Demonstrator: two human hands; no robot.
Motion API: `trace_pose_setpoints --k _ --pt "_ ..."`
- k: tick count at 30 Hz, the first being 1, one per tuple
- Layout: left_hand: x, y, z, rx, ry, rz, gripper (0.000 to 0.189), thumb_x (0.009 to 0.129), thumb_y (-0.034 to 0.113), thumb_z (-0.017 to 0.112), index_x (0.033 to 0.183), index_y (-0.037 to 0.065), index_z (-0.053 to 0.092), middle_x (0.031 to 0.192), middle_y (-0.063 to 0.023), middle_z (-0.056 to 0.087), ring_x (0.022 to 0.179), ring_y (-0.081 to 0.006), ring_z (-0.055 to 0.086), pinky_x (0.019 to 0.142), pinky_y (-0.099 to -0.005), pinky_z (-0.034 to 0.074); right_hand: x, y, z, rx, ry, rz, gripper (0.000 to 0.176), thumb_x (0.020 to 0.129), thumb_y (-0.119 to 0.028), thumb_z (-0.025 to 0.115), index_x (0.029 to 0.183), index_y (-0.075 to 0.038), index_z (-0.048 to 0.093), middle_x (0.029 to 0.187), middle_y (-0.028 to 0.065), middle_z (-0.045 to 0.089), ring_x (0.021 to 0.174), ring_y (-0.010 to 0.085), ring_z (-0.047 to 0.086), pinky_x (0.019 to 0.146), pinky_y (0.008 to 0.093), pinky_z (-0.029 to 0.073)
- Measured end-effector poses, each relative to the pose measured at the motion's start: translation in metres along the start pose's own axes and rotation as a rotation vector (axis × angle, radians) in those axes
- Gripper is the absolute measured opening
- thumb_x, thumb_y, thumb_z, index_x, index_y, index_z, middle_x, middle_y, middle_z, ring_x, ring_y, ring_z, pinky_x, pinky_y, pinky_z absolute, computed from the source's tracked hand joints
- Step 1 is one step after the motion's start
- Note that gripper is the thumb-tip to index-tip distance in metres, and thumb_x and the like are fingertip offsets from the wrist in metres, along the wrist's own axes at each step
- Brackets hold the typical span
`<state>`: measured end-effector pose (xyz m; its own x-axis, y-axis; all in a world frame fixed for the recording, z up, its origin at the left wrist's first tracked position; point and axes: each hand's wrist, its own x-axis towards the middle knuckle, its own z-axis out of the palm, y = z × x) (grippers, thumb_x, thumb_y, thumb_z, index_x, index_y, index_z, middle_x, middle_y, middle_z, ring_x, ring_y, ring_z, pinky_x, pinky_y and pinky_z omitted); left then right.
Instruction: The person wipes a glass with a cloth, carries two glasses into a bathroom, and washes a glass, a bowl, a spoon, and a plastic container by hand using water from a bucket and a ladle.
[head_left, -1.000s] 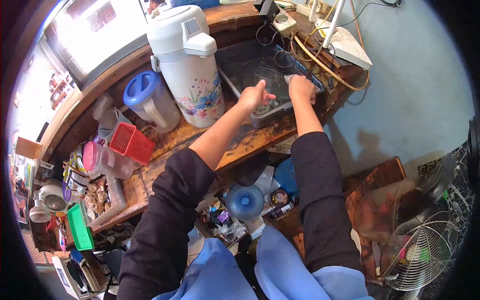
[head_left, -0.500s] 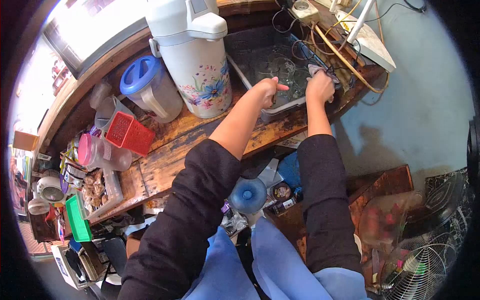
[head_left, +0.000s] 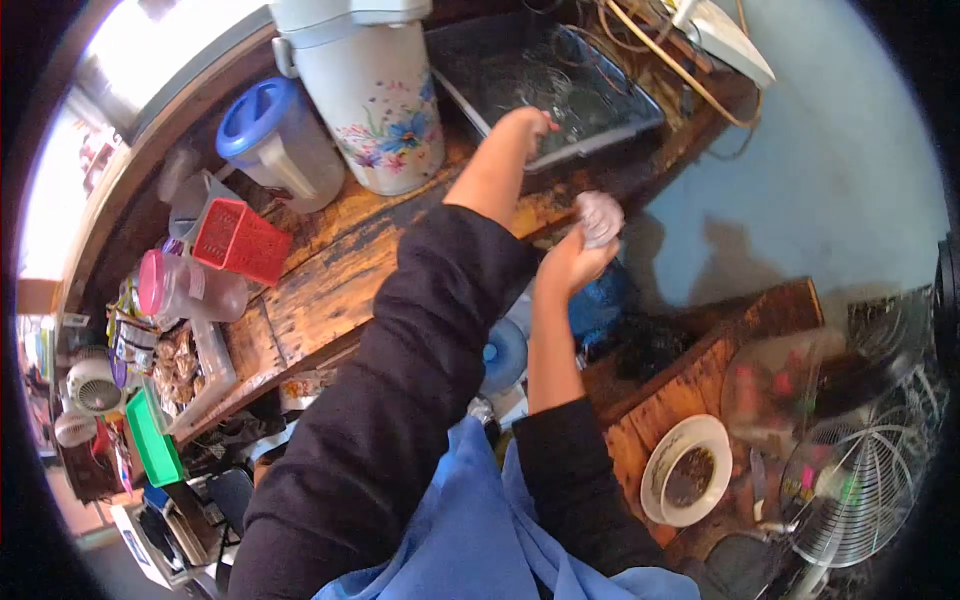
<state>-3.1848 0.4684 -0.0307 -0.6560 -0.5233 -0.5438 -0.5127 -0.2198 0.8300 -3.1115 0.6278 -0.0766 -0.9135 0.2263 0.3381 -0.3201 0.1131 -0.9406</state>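
My right hand [head_left: 572, 266] is closed around a crumpled grey-white cloth [head_left: 600, 220], held in front of the counter edge. My left hand [head_left: 532, 128] hangs over the near left corner of a dark plastic tub [head_left: 605, 143], fingers curled downward; what they hold, if anything, I cannot tell. Shiny clear shapes show inside the tub behind that hand. Left of it stands a tall white flower-patterned thermos [head_left: 385, 125].
On the wooden counter [head_left: 330, 295] stand a blue-lidded pitcher [head_left: 290, 150], a red basket [head_left: 240, 242] and a pink-lidded jar [head_left: 190, 285]. Cables and a white router [head_left: 720, 45] lie behind the tub. Lower right are a bowl of dark liquid [head_left: 690, 475] and a wire-caged fan [head_left: 850, 500].
My right hand has drawn back from the tub's right rim toward me, bringing the cloth along. My left hand stays by the tub. The view has shifted, and the bowl now shows fully.
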Motion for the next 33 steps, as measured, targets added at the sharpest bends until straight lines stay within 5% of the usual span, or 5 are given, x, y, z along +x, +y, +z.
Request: trace_pose_setpoints --k 4,13,17,22,33 --pt "0.108 -0.023 -0.007 0.225 -0.064 0.066 0.020 0.084 0.017 0.035 0.089 0.008 0.053 0.071 -0.0048 0.050 0.062 -0.0130 0.046 0.055 -0.0317 0.038 -0.045 0.023 -0.043 0.249 -0.373 0.357 0.020 0.077 -0.007 0.050 0.093 0.004 0.046 0.087 0.0134 0.055 0.080 0.0203 0.054 0.071 0.0318 0.042" --pt "-0.193 -0.074 -0.008 0.131 -0.249 0.623 0.051 0.081 0.027 0.049 0.122 0.001 0.033 0.117 -0.0137 0.043 0.107 -0.0238 0.041 0.089 -0.0342 0.033 -0.055 -0.031 -0.155 0.501 -0.897 0.778 0.035 0.085 -0.027 0.039 0.110 -0.001 0.042 0.101 0.0086 0.053 0.093 0.0176 0.051 0.081 0.0298 0.041" --pt "-0.277 -0.202 -0.022 -0.374 -0.262 -0.253 0.076 0.074 0.064 0.034 0.125 0.007 0.031 0.129 -0.0168 0.028 0.119 -0.0314 0.024 0.096 -0.0487 0.017 -0.086 -0.053 -0.174 0.685 -1.146 0.997 0.040 0.088 -0.033 0.032 0.113 -0.004 0.040 0.107 0.0068 0.050 0.100 0.0173 0.048 0.085 0.0306 0.038" --pt "-0.366 -0.251 -0.068 -0.778 -0.053 -0.028 0.035 0.083 0.036 0.045 0.110 0.013 0.047 0.108 -0.0039 0.050 0.098 -0.0161 0.047 0.084 -0.0342 0.035 -0.137 -0.055 -0.162 0.654 -1.417 1.182 0.035 0.086 -0.025 0.034 0.113 -0.004 0.042 0.107 0.0061 0.051 0.098 0.0164 0.049 0.083 0.0304 0.038" --pt "-0.490 -0.332 -0.100 0.175 1.188 0.379 0.020 0.075 -0.002 0.046 0.092 0.000 0.055 0.080 -0.0101 0.050 0.076 -0.0205 0.050 0.067 -0.0261 0.040 -0.251 -0.110 -0.128 0.388 -1.840 -0.222 0.040 0.065 -0.001 0.057 0.104 -0.003 0.047 0.102 0.0128 0.053 0.098 0.0257 0.049 0.086 0.0332 0.037"
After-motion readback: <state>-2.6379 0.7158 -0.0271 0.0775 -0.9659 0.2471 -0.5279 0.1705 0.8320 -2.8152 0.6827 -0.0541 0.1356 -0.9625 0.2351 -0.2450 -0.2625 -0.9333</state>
